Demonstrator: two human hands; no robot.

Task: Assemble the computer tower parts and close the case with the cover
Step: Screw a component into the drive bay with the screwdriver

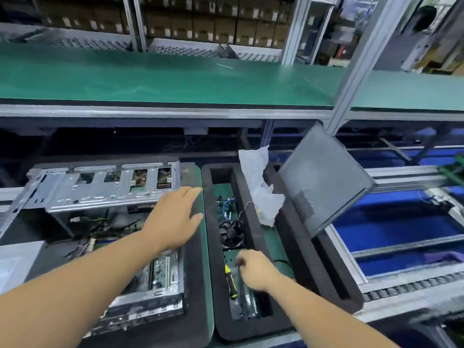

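Note:
The open computer tower lies on its side at the left, its metal drive cage up and the board and cables showing inside. My left hand hovers over the tower's right edge, fingers straight and spread. My right hand reaches into the black foam tray with fingers curled; motion blur hides whether it grips anything. A small black fan and a yellow-handled screwdriver lie in that tray. The grey case cover leans tilted in the tray's right slot.
A crumpled white plastic bag stands on the foam divider. Loose blue wires lie at the tray's far end. A green shelf runs overhead at the back. Blue bins and a roller conveyor sit to the right.

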